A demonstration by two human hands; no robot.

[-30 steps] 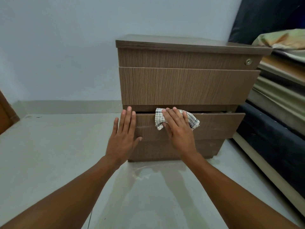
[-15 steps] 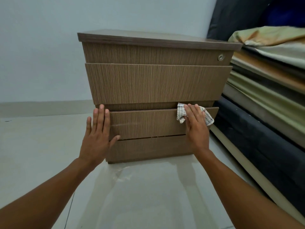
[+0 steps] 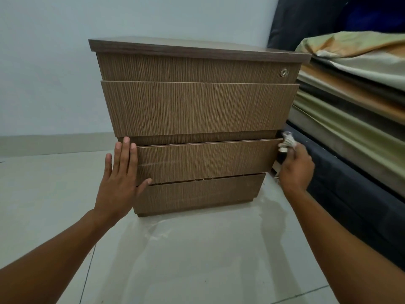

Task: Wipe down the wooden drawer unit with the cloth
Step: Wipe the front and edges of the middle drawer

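Observation:
The wooden drawer unit (image 3: 197, 106) stands on the floor in front of me, brown with vertical grain and a round lock near its top right. My left hand (image 3: 121, 174) lies flat with fingers spread on the left end of the lower drawer front. My right hand (image 3: 294, 170) is at the right edge of that drawer, gripping the bunched checked cloth (image 3: 288, 141) against the unit's right side. Most of the cloth is hidden by the hand and the drawer edge.
Stacked mattresses and folded bedding (image 3: 350, 102) rise close to the unit's right side, above a dark base (image 3: 350, 194). A pale wall (image 3: 54, 73) stands behind. The tiled floor (image 3: 186, 260) stretches in front and to the left.
My right hand has slid the cloth rightward along the lower drawer front, from its middle to past its right edge. The left hand has stayed on the drawer's left end.

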